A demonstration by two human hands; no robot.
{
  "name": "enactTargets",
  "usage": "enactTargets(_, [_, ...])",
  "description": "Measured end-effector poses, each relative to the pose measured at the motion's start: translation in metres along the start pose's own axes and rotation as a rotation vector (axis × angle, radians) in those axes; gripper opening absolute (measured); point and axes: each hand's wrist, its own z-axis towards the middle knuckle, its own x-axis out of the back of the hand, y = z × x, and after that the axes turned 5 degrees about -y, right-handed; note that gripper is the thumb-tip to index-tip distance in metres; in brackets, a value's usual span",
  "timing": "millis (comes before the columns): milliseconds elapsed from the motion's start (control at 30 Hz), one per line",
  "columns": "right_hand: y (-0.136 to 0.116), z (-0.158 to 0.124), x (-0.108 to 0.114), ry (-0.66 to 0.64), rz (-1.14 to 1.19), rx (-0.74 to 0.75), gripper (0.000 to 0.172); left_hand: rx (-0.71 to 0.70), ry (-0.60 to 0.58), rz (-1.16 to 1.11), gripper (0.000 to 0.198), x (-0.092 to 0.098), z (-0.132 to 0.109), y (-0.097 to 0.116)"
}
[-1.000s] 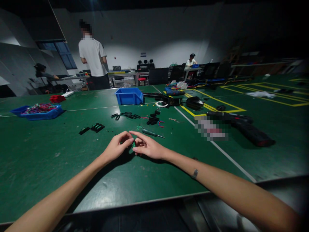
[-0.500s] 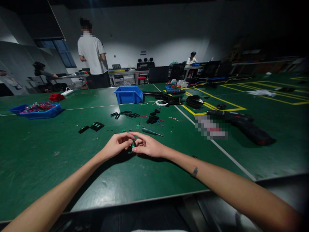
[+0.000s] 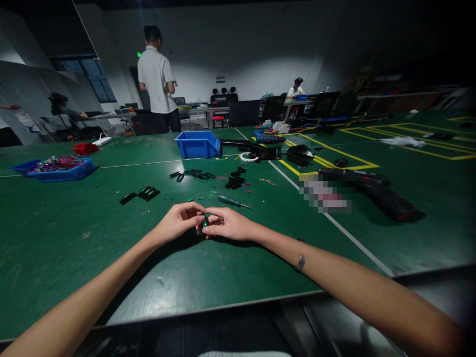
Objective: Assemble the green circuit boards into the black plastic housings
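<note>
My left hand and my right hand meet fingertip to fingertip just above the green table. Both pinch a small green part held between them; most of it is hidden by the fingers. A screwdriver lies on the table just beyond my right hand. Small black plastic pieces lie to the far left of my hands.
A blue bin stands at mid-table, with black parts and short wires in front of it. A blue tray of coloured parts sits at far left. Black tools lie on the right. A person in a white shirt stands beyond the table.
My right fingers have curled in, so both hands now pinch the small part together. The standing person has stepped to the right.
</note>
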Motion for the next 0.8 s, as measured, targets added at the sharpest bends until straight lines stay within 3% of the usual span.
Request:
enactTargets(133, [-0.001, 0.0011, 0.0012, -0.004, -0.005, -0.011, 0.032, 0.004, -0.041, -0.003, 0.027, 0.003, -0.0004, 0.0013])
enactTargets(800, [0.0007, 0.0045, 0.0078, -0.021, -0.024, -0.071, 0.034, 0.007, -0.094, 0.12, 0.027, 0.006, -0.0025, 0.0053])
